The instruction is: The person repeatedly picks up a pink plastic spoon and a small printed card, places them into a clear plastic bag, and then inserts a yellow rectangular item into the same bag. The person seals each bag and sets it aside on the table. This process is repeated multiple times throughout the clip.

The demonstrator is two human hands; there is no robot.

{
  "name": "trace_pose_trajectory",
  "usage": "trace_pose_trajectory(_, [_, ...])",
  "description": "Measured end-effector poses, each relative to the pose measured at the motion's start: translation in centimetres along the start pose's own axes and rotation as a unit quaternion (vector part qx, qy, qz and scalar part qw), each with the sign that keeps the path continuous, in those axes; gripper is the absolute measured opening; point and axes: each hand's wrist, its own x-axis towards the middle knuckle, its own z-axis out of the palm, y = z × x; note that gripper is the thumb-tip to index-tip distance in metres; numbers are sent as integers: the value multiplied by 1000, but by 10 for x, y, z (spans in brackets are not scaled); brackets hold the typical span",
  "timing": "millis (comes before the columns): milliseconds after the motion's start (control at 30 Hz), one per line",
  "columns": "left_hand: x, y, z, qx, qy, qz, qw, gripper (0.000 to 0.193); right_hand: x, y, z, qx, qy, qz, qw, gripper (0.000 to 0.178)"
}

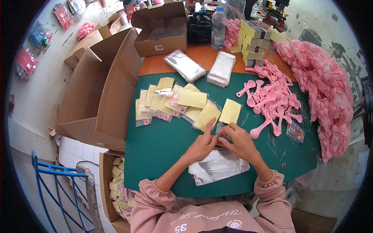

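Observation:
In front of me, both hands meet at the near end of a clear plastic bag holding a yellow card (230, 111). The fingers of my left hand (201, 146) close at the bag's end, with the index finger stretched over a neighbouring packed bag (206, 116). My right hand (241, 143) has its fingertips pinched at the same end; what exactly lies between the fingertips is partly hidden. Below the hands lies a stack of clear empty bags (217, 171). Several packed bags with yellow cards (155, 101) overlap to the left, pink pieces showing at their ends.
Pink measuring spoons (272, 99) are heaped at right, near a small picture card (295, 132) and a large plastic-wrapped pink bundle (326, 89). Two bag stacks (184, 65), a water bottle (218, 29) and card stacks (254, 40) stand behind. Cardboard boxes (116, 89) border the left.

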Motion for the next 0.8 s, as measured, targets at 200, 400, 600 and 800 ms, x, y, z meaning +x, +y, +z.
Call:
trace_pose_trajectory(200, [-5, 6, -1, 213, 33, 105, 971, 65, 3, 2, -1, 2, -27, -29, 999, 16])
trace_pose_trajectory(400, [0, -7, -8, 155, 21, 52, 986, 66, -2, -5, 3, -11, -42, -52, 998, 15])
trace_pose_trajectory(600, [3, -9, -1, -167, -12, 14, 986, 63, -9, -7, 2, -8, -31, -139, 990, 13])
trace_pose_trajectory(800, [0, -7, 7, -47, 67, -3, 997, 54, -16, 4, -27, 138, -149, -104, 974, 13])
